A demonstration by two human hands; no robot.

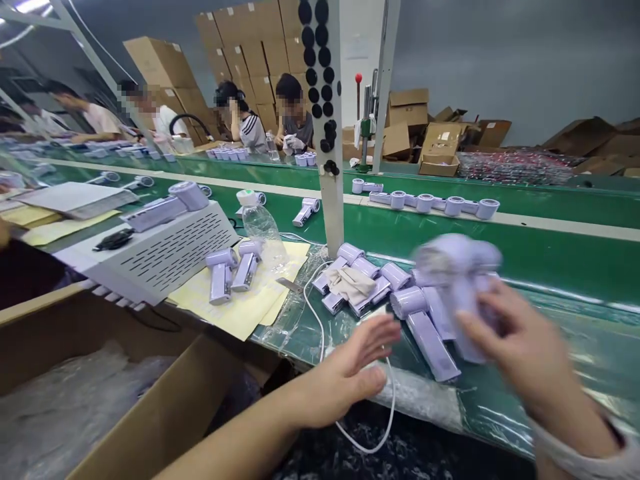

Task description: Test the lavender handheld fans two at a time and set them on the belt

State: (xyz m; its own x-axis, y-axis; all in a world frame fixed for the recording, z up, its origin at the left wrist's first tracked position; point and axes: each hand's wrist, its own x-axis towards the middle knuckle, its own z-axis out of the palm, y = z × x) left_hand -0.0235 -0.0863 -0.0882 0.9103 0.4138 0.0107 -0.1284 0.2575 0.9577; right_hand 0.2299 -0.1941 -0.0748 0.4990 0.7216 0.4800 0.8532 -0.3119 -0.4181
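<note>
My right hand point(520, 340) is closed around a lavender handheld fan point(463, 300), lifted over the bench edge and smeared by motion. Whether a second fan is in that grip I cannot tell. My left hand point(350, 373) is empty, its fingers stretched out in front of the bench edge. Just beyond its fingertips lies another handheld fan point(433, 343), handle toward me. Several more handheld fans point(395, 275) lie in a cluster behind it, with a crumpled cream cloth glove point(353, 285) on top. A white cable point(323, 327) loops below my left hand.
Left of the cluster, two fans point(220, 277) lie on yellow paper point(245, 313) beside a plastic bottle point(265, 233) and a vented metal box point(175, 247). A white post point(333, 207) rises from the bench. Fans line the green conveyor point(550, 243). An open carton point(150, 407) stands lower left. People sit opposite.
</note>
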